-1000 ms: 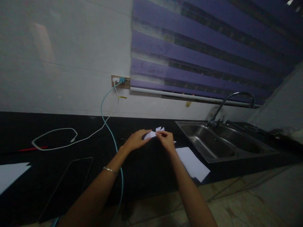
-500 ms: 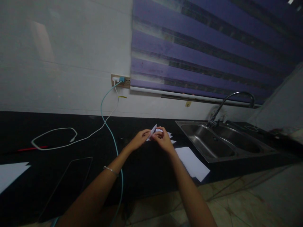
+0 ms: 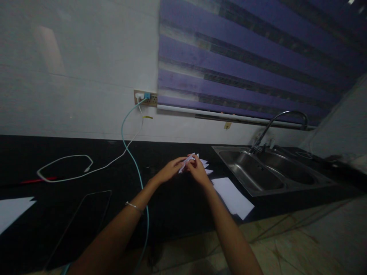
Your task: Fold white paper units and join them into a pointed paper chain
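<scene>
Folded paper: a small white piece [image 3: 182, 168] held tilted between the two hands, above or on the black countertop [image 3: 177, 206], left of the sink [image 3: 268, 193]; the dim view leaves unclear whether its lower edge touches the stone.
Left hand: the left hand [image 3: 171, 169] has its fingers and thumb drawn together on the paper's left side, with little gap left.
Right hand: the right hand [image 3: 197, 170] has its fingers bent in on the paper's other side, thumb and fingertips close together around it.
Left wrist: a silvery bangle [image 3: 133, 206] circles it.
White points: several pointed paper shapes [image 3: 208, 172] lie just beside the right hand, on the sink side.
Loose paper: flat white paper [image 3: 233, 198] lies beside the right forearm, near the sink; more sheets [image 3: 14, 212] lie at the far left.
Cables: a teal cable [image 3: 137, 168] runs from the wall socket [image 3: 154, 100] and passes under the left forearm; a white cable [image 3: 107, 167] loops across the counter.
Left counter: a thin red object [image 3: 37, 180] lies by the white loop, and a dark, flat rectangle [image 3: 82, 225] with a pale edge lies nearer the person.
</scene>
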Demonstrator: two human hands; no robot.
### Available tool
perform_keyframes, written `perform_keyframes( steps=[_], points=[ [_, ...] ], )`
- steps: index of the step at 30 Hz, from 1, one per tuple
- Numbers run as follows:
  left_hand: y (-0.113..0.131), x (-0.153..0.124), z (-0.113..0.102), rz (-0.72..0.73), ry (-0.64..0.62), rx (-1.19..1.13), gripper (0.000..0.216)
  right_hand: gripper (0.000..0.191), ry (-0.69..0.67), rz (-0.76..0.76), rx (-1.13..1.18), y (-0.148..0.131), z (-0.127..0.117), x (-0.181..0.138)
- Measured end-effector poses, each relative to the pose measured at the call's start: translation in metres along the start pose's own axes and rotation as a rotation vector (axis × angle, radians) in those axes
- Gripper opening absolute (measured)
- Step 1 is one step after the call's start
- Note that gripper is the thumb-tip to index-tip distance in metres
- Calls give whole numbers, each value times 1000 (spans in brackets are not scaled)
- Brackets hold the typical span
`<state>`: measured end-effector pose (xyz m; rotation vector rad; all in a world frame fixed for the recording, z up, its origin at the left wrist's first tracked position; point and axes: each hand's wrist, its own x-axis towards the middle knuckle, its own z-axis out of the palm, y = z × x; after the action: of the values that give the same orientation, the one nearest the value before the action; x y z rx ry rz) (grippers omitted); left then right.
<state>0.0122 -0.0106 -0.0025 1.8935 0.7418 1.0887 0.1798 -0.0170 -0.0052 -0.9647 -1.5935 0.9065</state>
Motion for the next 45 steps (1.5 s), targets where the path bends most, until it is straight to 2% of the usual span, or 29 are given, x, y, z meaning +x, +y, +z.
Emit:
perform_keyframes(
  steps=[5,8,15,21,25,28,33,37,39,43,45],
  points=[
    [6,-3,2,-38,-26,255,38,41,89,-108,-466,-1,2,-5],
    [12,-5,7,-85,-18,417,37,40,105,-136,-637,-5,4,-9],
    [13,-3,18,-260,55,620,34,29,54,-171,-705,-6,12,-9],
    [3,0,15,-209,28,614,26,28,16,-49,-627,7,10,-5],
    [-3,1,9,-110,55,506,33,28,53,-61,-658,11,4,-4],
    [-10,3,3,-86,94,339,37,32,57,-87,-584,6,1,-3],
    [-18,7,-5,-233,158,-2,38,36,7,-159,-367,-10,-1,-4],
    [-9,7,-6,-276,204,-206,37,29,-1,-195,-324,-19,0,-6],
    [-2,4,-7,-293,177,-284,36,25,-5,-221,-321,-20,0,-7],
    [6,-2,-11,-309,29,-483,42,24,1,-284,-366,-18,-1,-7],
    [5,-3,-12,-305,5,-564,41,25,6,-318,-395,-18,-3,-7]
  ],
)
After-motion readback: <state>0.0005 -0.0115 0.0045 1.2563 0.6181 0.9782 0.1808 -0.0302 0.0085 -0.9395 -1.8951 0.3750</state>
